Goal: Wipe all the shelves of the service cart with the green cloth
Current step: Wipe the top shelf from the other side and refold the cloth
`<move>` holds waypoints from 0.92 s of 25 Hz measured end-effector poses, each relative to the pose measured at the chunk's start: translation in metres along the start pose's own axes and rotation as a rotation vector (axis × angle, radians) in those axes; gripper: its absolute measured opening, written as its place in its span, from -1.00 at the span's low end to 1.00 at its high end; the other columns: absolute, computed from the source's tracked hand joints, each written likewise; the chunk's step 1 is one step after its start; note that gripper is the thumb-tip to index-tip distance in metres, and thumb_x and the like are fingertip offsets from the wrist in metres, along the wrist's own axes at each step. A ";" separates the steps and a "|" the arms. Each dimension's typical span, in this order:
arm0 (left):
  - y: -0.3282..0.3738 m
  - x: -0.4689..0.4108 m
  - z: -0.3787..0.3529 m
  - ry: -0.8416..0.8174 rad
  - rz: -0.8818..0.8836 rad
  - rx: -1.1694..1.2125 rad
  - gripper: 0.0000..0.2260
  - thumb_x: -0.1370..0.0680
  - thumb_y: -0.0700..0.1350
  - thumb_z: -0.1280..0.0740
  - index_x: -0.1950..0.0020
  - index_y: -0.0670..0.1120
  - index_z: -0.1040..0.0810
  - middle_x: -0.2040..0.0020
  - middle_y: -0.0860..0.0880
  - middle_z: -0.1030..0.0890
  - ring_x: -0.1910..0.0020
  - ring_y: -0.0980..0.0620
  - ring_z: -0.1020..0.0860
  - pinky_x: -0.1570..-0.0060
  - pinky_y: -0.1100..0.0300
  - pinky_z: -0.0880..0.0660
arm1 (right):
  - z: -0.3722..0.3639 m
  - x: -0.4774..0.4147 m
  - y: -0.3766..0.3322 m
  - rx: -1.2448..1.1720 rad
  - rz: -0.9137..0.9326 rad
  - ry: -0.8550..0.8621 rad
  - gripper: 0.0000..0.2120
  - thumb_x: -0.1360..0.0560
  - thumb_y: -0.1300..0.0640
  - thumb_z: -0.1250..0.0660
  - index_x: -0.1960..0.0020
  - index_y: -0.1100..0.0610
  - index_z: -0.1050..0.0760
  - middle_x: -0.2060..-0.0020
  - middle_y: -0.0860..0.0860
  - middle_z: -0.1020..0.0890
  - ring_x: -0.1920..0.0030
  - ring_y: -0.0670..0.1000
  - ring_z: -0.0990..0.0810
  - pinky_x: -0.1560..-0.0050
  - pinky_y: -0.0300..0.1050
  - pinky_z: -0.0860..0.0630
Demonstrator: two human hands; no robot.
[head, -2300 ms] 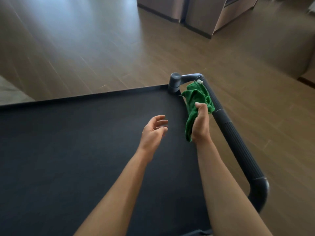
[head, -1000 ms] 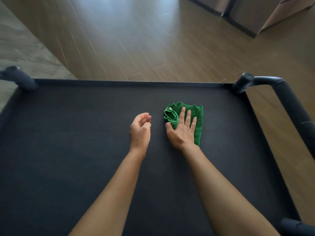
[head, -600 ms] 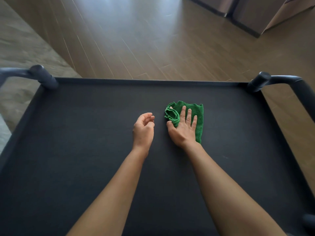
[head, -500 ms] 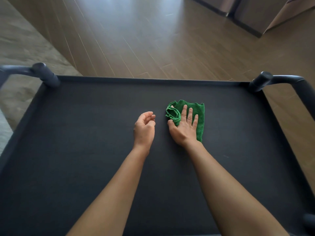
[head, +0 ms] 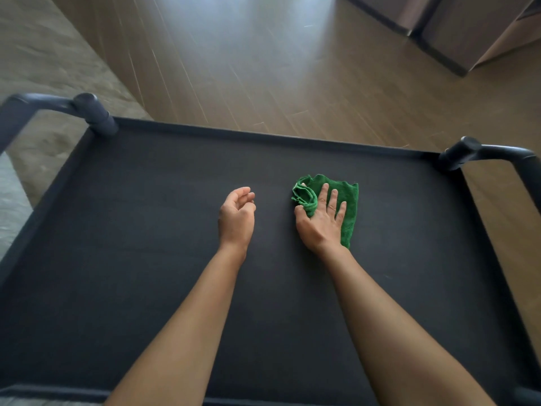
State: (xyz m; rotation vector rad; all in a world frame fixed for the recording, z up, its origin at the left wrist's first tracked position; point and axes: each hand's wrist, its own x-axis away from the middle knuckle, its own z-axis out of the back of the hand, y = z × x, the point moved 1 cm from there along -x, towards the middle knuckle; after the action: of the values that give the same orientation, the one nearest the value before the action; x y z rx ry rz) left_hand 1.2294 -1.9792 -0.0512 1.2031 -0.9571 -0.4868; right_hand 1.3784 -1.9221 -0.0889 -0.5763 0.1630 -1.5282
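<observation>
One right hand lies flat, fingers spread, its grip unclenched, pressing the green cloth onto the top shelf, right of centre. The left hand hovers empty, loosely curled. The cloth has come down off the right handle; wiping looks ready to start.

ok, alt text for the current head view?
A person's right hand presses a green cloth onto the dark top shelf of a service cart, fingers spread. The left hand is just to its left, loosely curled and holding nothing. Wooden floor shows beyond the cart.
</observation>
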 end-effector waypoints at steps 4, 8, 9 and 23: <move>0.003 -0.013 0.015 -0.004 0.001 -0.001 -0.68 -0.53 -0.35 -0.18 -0.23 -0.13 -0.52 -0.07 0.00 -0.60 -0.13 0.06 -0.56 -0.25 0.03 -0.47 | -0.006 0.001 -0.011 -0.040 -0.039 0.015 -0.22 -0.56 -0.16 -0.05 -0.52 0.13 0.34 -0.53 0.07 0.25 -0.47 -0.05 0.41 -0.37 -0.06 0.52; 0.007 -0.027 0.029 -0.041 0.017 -0.008 -0.68 -0.53 -0.36 -0.18 -0.22 -0.13 -0.52 -0.06 0.00 -0.60 -0.13 0.06 -0.56 -0.25 0.02 -0.47 | -0.020 0.004 -0.034 -0.046 -0.037 0.027 -0.21 -0.56 -0.15 -0.07 -0.52 0.14 0.34 -0.53 0.07 0.24 -0.48 -0.04 0.39 -0.37 -0.06 0.52; 0.007 -0.031 0.034 -0.052 0.016 -0.011 -0.68 -0.53 -0.36 -0.18 -0.22 -0.12 -0.52 -0.06 0.01 -0.60 -0.12 0.06 -0.56 -0.25 0.01 -0.47 | -0.025 0.005 -0.042 -0.045 -0.030 0.035 -0.21 -0.56 -0.15 -0.08 -0.52 0.14 0.34 -0.53 0.07 0.23 -0.48 -0.05 0.39 -0.37 -0.06 0.52; 0.011 -0.080 0.145 -0.020 0.009 0.036 -0.69 -0.54 -0.32 -0.21 -0.19 0.00 -0.45 -0.08 0.04 -0.59 -0.16 0.01 -0.56 -0.24 -0.04 -0.46 | -0.096 0.022 -0.173 -0.119 0.079 -0.021 -0.23 -0.56 -0.14 -0.08 -0.53 0.12 0.32 -0.53 0.05 0.23 -0.45 -0.10 0.42 -0.34 -0.13 0.54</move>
State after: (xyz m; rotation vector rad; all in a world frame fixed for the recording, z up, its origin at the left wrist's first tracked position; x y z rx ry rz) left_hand 1.0643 -1.9956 -0.0616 1.2280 -0.9915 -0.4772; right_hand 1.1827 -1.9576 -0.0883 -0.6728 0.2596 -1.4420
